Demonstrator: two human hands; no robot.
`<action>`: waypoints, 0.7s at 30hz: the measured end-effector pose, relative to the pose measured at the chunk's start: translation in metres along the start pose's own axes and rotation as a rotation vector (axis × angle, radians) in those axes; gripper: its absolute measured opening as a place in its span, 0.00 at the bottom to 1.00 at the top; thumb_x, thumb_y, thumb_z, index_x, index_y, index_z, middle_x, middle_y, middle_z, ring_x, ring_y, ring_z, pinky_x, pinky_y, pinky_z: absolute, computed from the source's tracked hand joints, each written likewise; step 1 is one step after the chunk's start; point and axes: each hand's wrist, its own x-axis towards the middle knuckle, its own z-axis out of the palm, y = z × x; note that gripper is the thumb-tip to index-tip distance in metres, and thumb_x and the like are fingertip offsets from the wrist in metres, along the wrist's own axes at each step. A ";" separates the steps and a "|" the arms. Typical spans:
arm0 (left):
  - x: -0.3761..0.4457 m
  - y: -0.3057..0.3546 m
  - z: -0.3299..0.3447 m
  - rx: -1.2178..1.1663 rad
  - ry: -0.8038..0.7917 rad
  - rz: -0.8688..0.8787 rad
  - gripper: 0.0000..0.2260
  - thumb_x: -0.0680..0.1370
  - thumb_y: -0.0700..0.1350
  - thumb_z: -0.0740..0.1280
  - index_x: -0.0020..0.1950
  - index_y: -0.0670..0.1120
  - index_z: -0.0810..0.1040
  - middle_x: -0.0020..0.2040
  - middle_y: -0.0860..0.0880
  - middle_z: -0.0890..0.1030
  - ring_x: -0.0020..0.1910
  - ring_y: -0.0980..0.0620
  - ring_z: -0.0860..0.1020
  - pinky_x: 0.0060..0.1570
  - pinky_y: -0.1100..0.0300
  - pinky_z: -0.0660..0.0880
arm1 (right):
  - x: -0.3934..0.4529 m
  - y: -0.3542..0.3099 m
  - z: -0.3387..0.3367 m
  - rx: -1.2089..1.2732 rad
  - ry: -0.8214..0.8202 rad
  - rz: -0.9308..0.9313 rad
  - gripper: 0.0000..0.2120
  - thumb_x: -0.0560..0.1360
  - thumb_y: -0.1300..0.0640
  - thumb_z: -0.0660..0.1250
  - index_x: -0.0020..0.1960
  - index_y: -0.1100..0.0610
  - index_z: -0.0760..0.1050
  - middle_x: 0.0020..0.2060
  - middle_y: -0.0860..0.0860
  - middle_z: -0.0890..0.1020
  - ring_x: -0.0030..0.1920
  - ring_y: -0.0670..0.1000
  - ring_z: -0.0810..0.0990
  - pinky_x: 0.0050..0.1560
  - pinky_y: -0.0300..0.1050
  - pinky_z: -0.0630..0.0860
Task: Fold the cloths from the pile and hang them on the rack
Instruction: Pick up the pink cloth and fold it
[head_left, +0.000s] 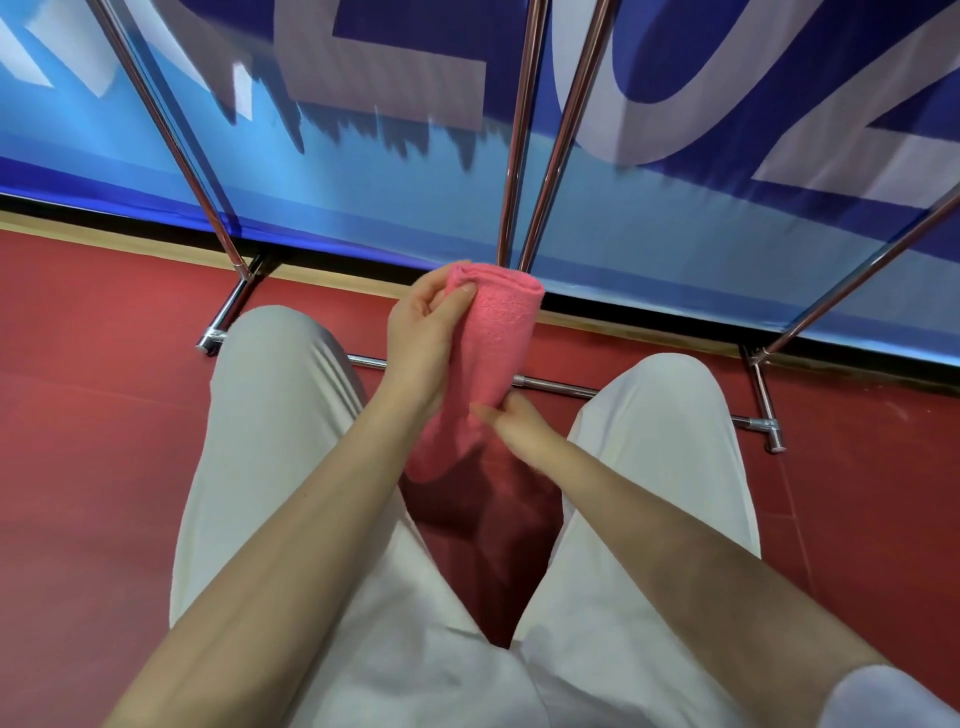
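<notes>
I hold a folded pink cloth (485, 358) in front of the metal rack (540, 130), above my knees. My left hand (423, 332) pinches its upper fold, thumb pressed on the terry. My right hand (511, 421) grips the lower end, fingers hidden behind it. The rack's base bar (550, 385) lies on the red floor (93, 415) beneath the cloth.

Cropped, unreadable letters on banner (363, 171)
</notes>
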 end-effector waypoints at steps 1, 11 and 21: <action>0.005 0.003 -0.003 -0.003 0.019 0.010 0.09 0.77 0.36 0.66 0.56 0.39 0.79 0.42 0.51 0.83 0.42 0.57 0.78 0.45 0.65 0.74 | 0.001 0.000 0.000 -0.003 0.012 -0.011 0.16 0.79 0.62 0.63 0.65 0.64 0.71 0.57 0.57 0.80 0.56 0.53 0.78 0.61 0.46 0.74; 0.052 0.027 -0.020 -0.172 0.251 -0.045 0.07 0.79 0.37 0.63 0.45 0.46 0.78 0.29 0.55 0.76 0.27 0.61 0.71 0.27 0.68 0.66 | -0.016 -0.046 -0.050 0.034 0.246 -0.153 0.09 0.80 0.64 0.58 0.55 0.62 0.75 0.47 0.53 0.78 0.45 0.47 0.75 0.44 0.31 0.71; 0.095 0.089 0.108 -0.128 0.076 -0.049 0.07 0.80 0.34 0.61 0.54 0.43 0.75 0.37 0.50 0.78 0.31 0.59 0.76 0.27 0.69 0.73 | -0.044 -0.175 -0.228 -0.278 0.428 -0.384 0.11 0.77 0.51 0.66 0.46 0.58 0.80 0.40 0.54 0.82 0.41 0.47 0.76 0.48 0.47 0.73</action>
